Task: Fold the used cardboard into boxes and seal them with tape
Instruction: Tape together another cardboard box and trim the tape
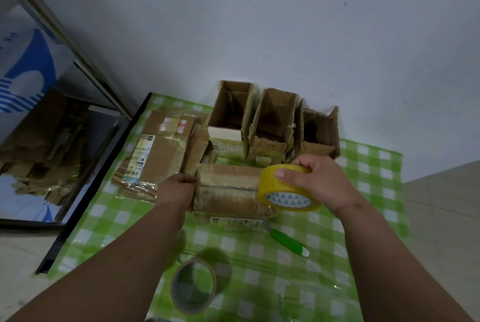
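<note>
A: Where does the work sit right now?

B: On the green-and-white checked tablecloth [363, 166]. The closed brown cardboard box [228, 189] lies in the middle of it, its flap seam running left to right across the top. That box is my landmark.

A: And the hands?

B: The left hand [179, 186] is at the box's left end, fingers curled against the edge; it seems to pin the tape's start there, though I cannot tell whether it pinches tape or only cardboard. The right hand [314, 181] is wrapped around the yellow roll of clear packing tape [288, 189], thumb on top, at the box's right end.

A: So the step is running a strip along the seam?

B: That is my reading. To do it well, keep the roll low and centred over the seam, keep the strip taut, and hold the left end down firmly so it cannot lift. Carry the tape past the right edge before cutting.

A: Cutting with what?

B: A green-handled utility knife [288, 241] lies just in front of the box, to its right. A nearly spent brown tape roll [193, 286] stands further in front.

A: Other material?

B: Behind the box stand three open-topped cardboard boxes [272, 121]; to its left lies a stack of flattened cardboard [161, 153].
</note>
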### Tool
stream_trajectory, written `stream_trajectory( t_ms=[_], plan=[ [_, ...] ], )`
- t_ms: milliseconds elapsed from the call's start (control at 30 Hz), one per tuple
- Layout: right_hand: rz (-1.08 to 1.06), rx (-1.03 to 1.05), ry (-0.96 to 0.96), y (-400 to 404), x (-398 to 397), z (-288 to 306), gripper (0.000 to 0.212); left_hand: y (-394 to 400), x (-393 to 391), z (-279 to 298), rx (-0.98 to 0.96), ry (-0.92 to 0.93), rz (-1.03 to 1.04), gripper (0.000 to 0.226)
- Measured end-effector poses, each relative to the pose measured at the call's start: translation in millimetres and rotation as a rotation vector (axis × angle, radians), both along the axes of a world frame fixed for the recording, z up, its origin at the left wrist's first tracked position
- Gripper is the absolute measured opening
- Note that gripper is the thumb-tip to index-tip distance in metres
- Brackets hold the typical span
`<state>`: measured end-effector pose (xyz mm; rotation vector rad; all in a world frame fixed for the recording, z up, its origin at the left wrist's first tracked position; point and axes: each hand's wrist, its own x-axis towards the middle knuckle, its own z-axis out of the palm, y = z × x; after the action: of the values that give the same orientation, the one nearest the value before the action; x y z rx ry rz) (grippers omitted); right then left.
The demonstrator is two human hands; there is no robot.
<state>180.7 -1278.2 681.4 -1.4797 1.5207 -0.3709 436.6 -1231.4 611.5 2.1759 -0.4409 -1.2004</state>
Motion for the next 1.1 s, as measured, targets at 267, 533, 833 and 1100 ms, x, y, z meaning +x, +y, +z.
stream_trajectory(
  t_ms=[267,533,833,1100],
  plan=[
    [-0.012,0.026,-0.155,8,-5,-1,0.032,5,-19,9,-0.001,-0.175,-0.215,0.051],
    [-0.065,0.121,-0.276,15,-23,-8,0.046,0,-32,10,0.119,-0.553,-0.434,0.055],
    [-0.071,0.108,-0.261,14,-40,-9,0.032,-4,-37,1,0.061,-0.291,-0.292,0.05],
    [-0.112,0.099,-0.25,17,-61,-5,0.047,3,-53,1,-0.002,-0.231,-0.203,0.048]
  ],
)
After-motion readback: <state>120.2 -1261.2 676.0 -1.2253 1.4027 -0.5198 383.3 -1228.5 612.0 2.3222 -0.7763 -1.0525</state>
